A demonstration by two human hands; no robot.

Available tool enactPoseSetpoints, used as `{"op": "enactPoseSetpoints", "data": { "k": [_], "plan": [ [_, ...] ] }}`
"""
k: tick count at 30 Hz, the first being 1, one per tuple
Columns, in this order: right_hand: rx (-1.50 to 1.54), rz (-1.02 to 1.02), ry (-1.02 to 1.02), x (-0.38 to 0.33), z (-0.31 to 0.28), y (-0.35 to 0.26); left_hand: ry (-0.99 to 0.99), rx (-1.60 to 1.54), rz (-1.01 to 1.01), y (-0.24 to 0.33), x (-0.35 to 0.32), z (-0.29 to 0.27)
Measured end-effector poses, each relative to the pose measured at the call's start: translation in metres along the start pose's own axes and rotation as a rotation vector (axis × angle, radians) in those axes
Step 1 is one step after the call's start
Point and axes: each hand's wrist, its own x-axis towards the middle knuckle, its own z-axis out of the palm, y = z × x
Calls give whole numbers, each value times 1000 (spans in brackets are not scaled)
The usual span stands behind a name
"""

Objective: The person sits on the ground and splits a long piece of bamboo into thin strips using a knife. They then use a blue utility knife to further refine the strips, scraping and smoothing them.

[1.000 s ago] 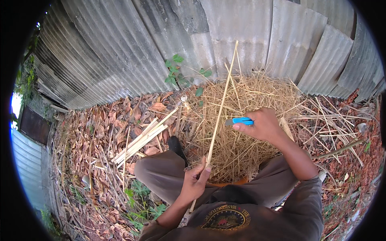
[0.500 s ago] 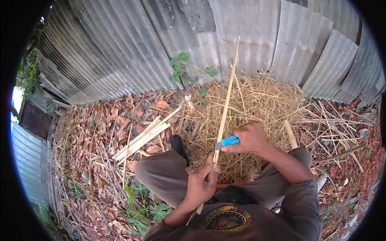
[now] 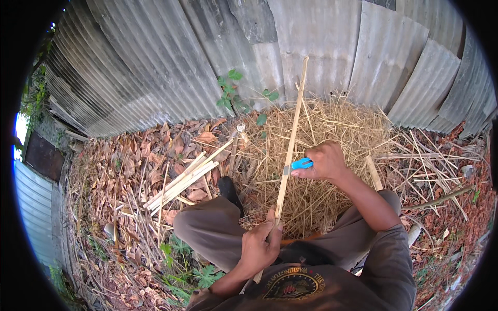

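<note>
A long, pale strip of split wood or bamboo [image 3: 294,132] runs from my lap away toward the metal fence. My left hand [image 3: 262,241] is closed round its near part, and a short end shows below the wrist. In my right hand [image 3: 327,160] is a blue utility knife [image 3: 302,164], gripped by its handle. Its blade lies against the strip, about midway along the visible length. Fine straw-like shavings [image 3: 332,122] are heaped beneath and beyond the strip.
Several cut pale strips [image 3: 181,182] lie on dry leaves [image 3: 129,160] to the left. A corrugated metal fence [image 3: 155,62] stands along the far side. Thin sticks [image 3: 430,166] are scattered on the right, and green weeds [image 3: 207,274] grow near my left forearm.
My right hand has slid the knife farther up the strip, away from my body. The strip's far end has dipped slightly nearer, while my left hand keeps its hold.
</note>
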Motion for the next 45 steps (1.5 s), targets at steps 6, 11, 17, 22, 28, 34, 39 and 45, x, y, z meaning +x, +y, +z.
{"op": "enactPoseSetpoints", "data": {
  "k": [6,11,17,22,28,34,39,45],
  "plan": [
    [-98,218,0,5,3,43,-68,-49,-54,-3,-21,-3],
    [-161,451,-52,9,-9,79,-160,-95,-130,-4,-54,-8],
    [-171,698,-39,7,-34,131,-299,-150,-79,-16,-88,-30],
    [-310,588,-24,-1,-39,151,-366,-120,-150,-18,-104,-48],
    [-359,570,-41,-26,-25,193,-435,-124,-261,-10,-95,-55],
    [-43,1226,448,-124,-62,249,-329,-145,-393,-40,-149,-91],
    [-1,1123,202,-52,-66,227,-126,-571,-410,-41,-71,-51],
    [161,431,-159,7,-53,19,-137,-758,-343,-28,4,-14]
  ]
}}
